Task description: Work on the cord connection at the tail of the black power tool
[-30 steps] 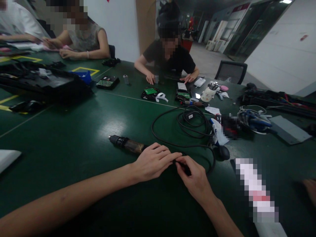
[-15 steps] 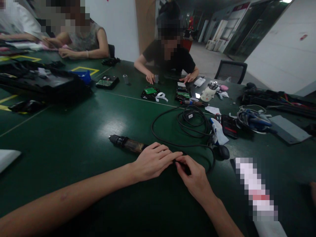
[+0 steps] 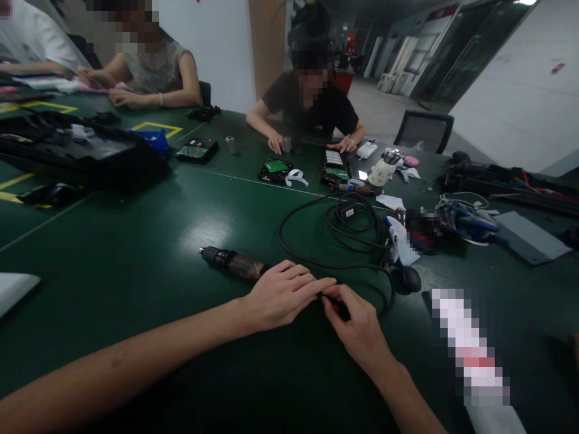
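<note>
An electric screwdriver (image 3: 242, 265) with a black nose and a brownish, worn grip lies on the green table, its tip pointing left. My left hand (image 3: 284, 292) is laid over its rear part, fingers wrapped across the body and the index finger reaching right. At the tail end, my right hand (image 3: 355, 310) pinches the black cable (image 3: 332, 266) where it meets the tool, thumb and fingertips together. My fingers hide the exact joint. From there the cable loops to a loose coil (image 3: 355, 220) beyond my hands.
Opened black devices with green circuit boards (image 3: 275, 166) lie before a person (image 3: 312, 108) opposite. A second screwdriver (image 3: 357, 189) and a white spotted cup (image 3: 382, 172) stand nearby. A large black tray (image 3: 81, 160) is at left, a grey plate (image 3: 529, 238) at right.
My hands and the screwdriver stay in place. Across the table, the other person's hand has lifted off a white-topped part, showing more of it.
</note>
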`<move>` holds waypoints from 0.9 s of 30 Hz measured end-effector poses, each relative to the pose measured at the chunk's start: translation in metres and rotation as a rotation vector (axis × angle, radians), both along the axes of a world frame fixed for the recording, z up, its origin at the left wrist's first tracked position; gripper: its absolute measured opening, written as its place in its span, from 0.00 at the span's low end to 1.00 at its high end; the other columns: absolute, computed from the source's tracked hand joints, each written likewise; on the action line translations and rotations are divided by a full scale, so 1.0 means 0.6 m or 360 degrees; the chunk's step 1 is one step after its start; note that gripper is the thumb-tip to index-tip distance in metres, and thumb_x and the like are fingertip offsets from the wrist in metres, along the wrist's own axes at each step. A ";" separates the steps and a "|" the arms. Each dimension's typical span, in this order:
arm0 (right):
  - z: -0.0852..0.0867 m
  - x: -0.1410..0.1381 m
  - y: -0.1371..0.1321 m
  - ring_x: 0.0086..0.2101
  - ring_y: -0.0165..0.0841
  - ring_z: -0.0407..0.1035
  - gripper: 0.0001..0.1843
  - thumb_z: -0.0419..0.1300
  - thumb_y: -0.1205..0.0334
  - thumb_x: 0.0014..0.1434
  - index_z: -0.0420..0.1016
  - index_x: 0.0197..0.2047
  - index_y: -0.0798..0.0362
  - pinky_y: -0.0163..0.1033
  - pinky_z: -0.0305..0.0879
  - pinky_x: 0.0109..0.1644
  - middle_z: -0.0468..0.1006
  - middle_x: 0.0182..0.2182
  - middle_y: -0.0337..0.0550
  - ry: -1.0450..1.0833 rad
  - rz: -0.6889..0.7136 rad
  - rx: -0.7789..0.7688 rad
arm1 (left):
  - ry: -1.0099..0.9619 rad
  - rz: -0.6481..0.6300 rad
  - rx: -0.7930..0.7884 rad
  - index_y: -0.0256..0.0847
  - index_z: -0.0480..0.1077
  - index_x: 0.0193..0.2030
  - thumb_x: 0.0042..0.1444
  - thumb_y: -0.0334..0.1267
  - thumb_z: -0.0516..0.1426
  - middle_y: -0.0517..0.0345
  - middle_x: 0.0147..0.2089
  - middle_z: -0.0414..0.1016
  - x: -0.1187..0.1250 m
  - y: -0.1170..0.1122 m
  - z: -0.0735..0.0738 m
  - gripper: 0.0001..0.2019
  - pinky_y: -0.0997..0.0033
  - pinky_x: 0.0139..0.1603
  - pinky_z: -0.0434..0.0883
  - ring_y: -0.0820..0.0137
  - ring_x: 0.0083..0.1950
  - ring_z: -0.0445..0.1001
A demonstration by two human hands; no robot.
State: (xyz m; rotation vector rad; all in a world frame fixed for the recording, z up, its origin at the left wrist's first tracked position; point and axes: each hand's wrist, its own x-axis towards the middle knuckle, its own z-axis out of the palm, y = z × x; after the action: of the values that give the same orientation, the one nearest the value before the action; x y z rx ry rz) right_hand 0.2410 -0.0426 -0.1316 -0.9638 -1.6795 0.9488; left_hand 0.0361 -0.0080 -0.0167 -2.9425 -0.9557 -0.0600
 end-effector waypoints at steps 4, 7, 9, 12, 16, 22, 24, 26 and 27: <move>0.002 0.000 0.000 0.39 0.37 0.77 0.06 0.58 0.64 0.72 0.74 0.50 0.48 0.42 0.76 0.43 0.80 0.41 0.43 0.0004 -0.0010 -0.0019 | -0.0012 0.0002 -0.0105 0.43 0.53 0.77 0.72 0.38 0.54 0.53 0.57 0.78 -0.003 -0.001 0.005 0.29 0.60 0.56 0.68 0.65 0.57 0.75; 0.004 -0.001 0.001 0.38 0.37 0.77 0.06 0.58 0.64 0.71 0.75 0.49 0.48 0.42 0.76 0.42 0.81 0.40 0.43 0.0007 -0.0022 -0.0004 | 0.0004 -0.0019 -0.0060 0.44 0.54 0.76 0.72 0.37 0.53 0.54 0.55 0.79 -0.004 -0.001 0.001 0.28 0.61 0.55 0.68 0.65 0.55 0.75; 0.004 -0.001 0.001 0.37 0.37 0.77 0.06 0.58 0.63 0.71 0.76 0.48 0.48 0.41 0.76 0.40 0.81 0.39 0.43 0.0015 -0.0032 0.0009 | 0.0018 -0.0011 -0.0011 0.45 0.55 0.76 0.72 0.38 0.54 0.55 0.53 0.80 -0.004 0.000 -0.002 0.28 0.61 0.53 0.68 0.65 0.53 0.75; 0.003 -0.002 0.001 0.37 0.37 0.78 0.06 0.58 0.64 0.71 0.76 0.48 0.48 0.40 0.76 0.40 0.81 0.40 0.43 0.0023 -0.0038 0.0022 | 0.0024 0.0002 0.0021 0.45 0.55 0.76 0.72 0.39 0.54 0.55 0.53 0.80 -0.003 0.000 -0.003 0.28 0.62 0.52 0.69 0.65 0.53 0.76; 0.003 -0.001 0.001 0.38 0.37 0.77 0.06 0.58 0.64 0.71 0.75 0.48 0.48 0.41 0.76 0.40 0.81 0.40 0.43 0.0011 -0.0028 0.0017 | 0.0022 -0.0041 -0.0026 0.43 0.53 0.77 0.71 0.39 0.54 0.53 0.56 0.79 -0.007 0.000 0.000 0.30 0.61 0.54 0.69 0.65 0.57 0.75; 0.002 -0.001 0.000 0.37 0.36 0.76 0.05 0.58 0.64 0.72 0.74 0.48 0.48 0.40 0.74 0.39 0.80 0.40 0.43 0.0012 -0.0018 -0.0001 | 0.0050 -0.0059 0.0046 0.44 0.53 0.77 0.72 0.37 0.54 0.55 0.53 0.80 -0.004 0.002 -0.001 0.28 0.61 0.53 0.68 0.65 0.53 0.75; 0.001 -0.001 0.000 0.38 0.37 0.76 0.06 0.57 0.64 0.72 0.74 0.49 0.48 0.41 0.74 0.41 0.80 0.41 0.43 0.0014 -0.0005 -0.0021 | 0.0037 -0.0027 0.0047 0.44 0.54 0.77 0.73 0.38 0.54 0.55 0.52 0.80 -0.002 0.001 0.000 0.28 0.61 0.52 0.68 0.65 0.52 0.76; 0.002 -0.001 -0.001 0.39 0.37 0.76 0.06 0.57 0.64 0.72 0.74 0.50 0.48 0.42 0.74 0.42 0.80 0.41 0.43 0.0009 0.0003 -0.0036 | 0.0022 -0.0019 -0.0009 0.44 0.53 0.77 0.73 0.39 0.54 0.53 0.54 0.79 -0.001 0.000 0.002 0.29 0.61 0.53 0.68 0.65 0.54 0.76; 0.002 -0.001 -0.001 0.39 0.37 0.76 0.06 0.57 0.65 0.72 0.74 0.50 0.48 0.42 0.74 0.42 0.80 0.41 0.43 0.0007 0.0004 -0.0039 | 0.0013 -0.0025 -0.0040 0.43 0.52 0.77 0.73 0.39 0.53 0.53 0.55 0.79 -0.002 0.000 0.003 0.29 0.61 0.54 0.68 0.65 0.55 0.75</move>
State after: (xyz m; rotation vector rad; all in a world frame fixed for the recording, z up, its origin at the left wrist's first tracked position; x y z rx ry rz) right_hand 0.2404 -0.0430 -0.1303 -0.9755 -1.6692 0.9742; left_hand 0.0349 -0.0081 -0.0148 -2.9708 -0.9396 -0.0369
